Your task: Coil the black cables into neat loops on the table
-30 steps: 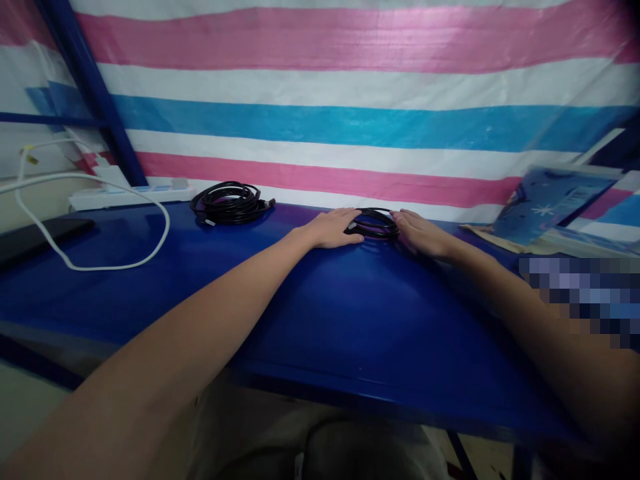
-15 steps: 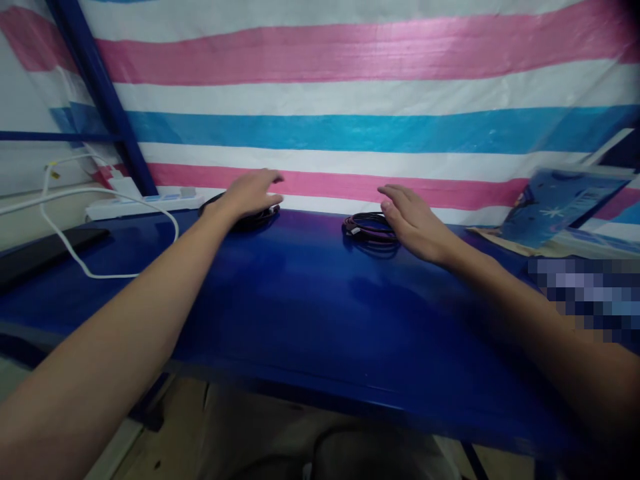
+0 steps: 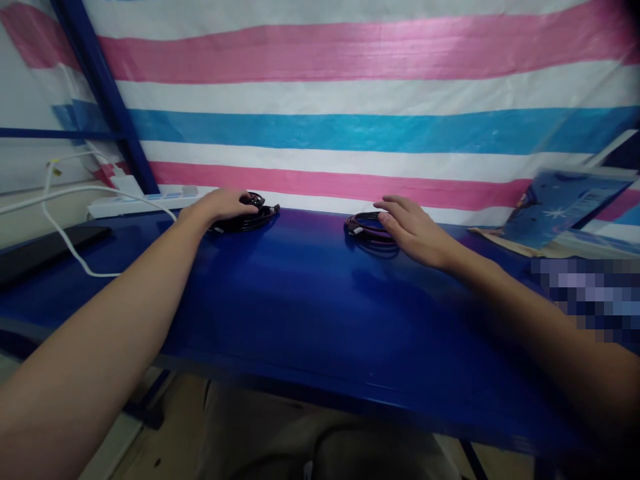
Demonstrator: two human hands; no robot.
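Note:
My left hand (image 3: 224, 203) is at the back left of the blue table, closed over a coiled black cable (image 3: 245, 223). Black loops show between the thumb and the index finger; the other fingers are hidden. To the right, a second coiled cable (image 3: 367, 235), dark with a light connector at its left side, lies on the tabletop. Over the right edge of this coil hovers my right hand (image 3: 413, 230), its fingers stretched out and apart, holding nothing. Whether its fingertips touch the coil I cannot tell.
A white power strip (image 3: 120, 205) with a plugged-in white cable (image 3: 67, 241) stands at the back left, near a flat black object (image 3: 55, 250). A blue printed packet (image 3: 555, 207) leans at the back right. Striped sheeting (image 3: 340, 130) hangs behind the blue table (image 3: 300, 313).
My left hand has come down and to the left, closing on the left coil. My right hand has shifted slightly left and lower, staying beside the right coil.

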